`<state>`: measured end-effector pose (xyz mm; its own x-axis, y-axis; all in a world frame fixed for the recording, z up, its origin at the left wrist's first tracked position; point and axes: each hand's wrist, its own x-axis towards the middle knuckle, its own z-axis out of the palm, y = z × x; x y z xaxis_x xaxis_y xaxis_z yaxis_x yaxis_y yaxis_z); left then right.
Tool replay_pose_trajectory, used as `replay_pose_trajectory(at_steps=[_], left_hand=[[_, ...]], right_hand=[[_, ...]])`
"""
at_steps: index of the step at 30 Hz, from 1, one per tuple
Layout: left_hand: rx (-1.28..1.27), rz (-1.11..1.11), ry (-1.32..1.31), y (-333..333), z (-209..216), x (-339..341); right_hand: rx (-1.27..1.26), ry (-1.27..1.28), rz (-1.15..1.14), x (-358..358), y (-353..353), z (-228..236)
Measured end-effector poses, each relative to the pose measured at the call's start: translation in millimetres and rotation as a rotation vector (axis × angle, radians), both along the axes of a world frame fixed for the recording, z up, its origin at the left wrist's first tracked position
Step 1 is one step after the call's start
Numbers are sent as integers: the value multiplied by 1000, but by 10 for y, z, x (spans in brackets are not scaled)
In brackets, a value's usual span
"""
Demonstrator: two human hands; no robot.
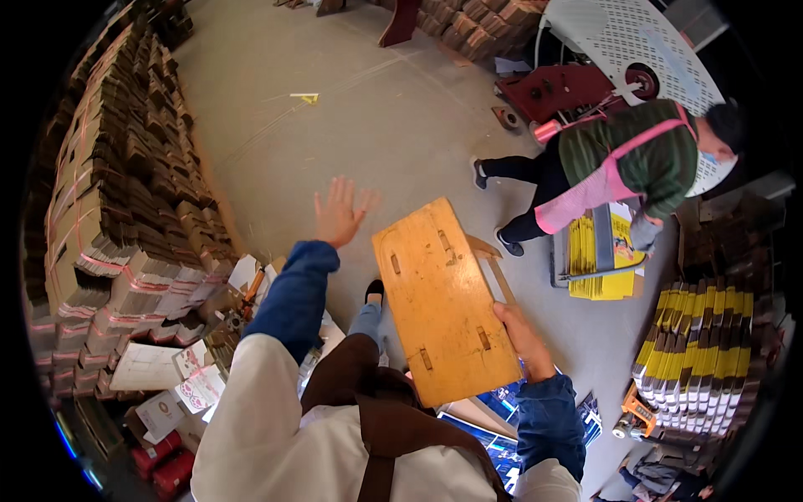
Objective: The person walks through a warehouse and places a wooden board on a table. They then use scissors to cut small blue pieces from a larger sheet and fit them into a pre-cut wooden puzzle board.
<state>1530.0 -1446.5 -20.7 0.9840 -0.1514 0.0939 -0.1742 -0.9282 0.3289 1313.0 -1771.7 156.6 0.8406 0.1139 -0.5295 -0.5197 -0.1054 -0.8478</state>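
A small wooden stool (439, 293) with an orange-yellow top is held up in front of me, tilted, and one of its legs shows past the right edge. My right hand (524, 339) grips the stool by its right side, the thumb lying on the edge of the top; the other fingers are hidden beneath. To the left of the stool, apart from it, my left hand (338, 213) is raised with the fingers spread and nothing in it. Its fingertips are slightly blurred.
Tall stacks of tied flat cardboard (79, 217) line the left. At the right a person (619, 167) in a pink apron bends over a cart of yellow cardboard (598, 251). Yellow and white bundles (698, 351) stand beside an orange pallet jack (637, 410). Blue printed sheets (502, 456) lie near me.
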Motion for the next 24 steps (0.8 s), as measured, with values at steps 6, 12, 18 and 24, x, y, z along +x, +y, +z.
replay_pose_trajectory(at_steps=[6, 12, 18, 24], left_hand=[[-120, 65, 9, 393, 134, 1260], [-327, -873, 8, -1579, 1764, 1346], [-309, -258, -84, -1354, 1487, 3801], [-240, -418, -149, -2060, 1730, 4107]], right_hand=[[300, 243, -267, 1765, -478, 39], [388, 265, -206, 3313, -648, 398], [256, 171, 124, 4781, -1052, 301], [248, 43, 315, 6258, -1518, 119]])
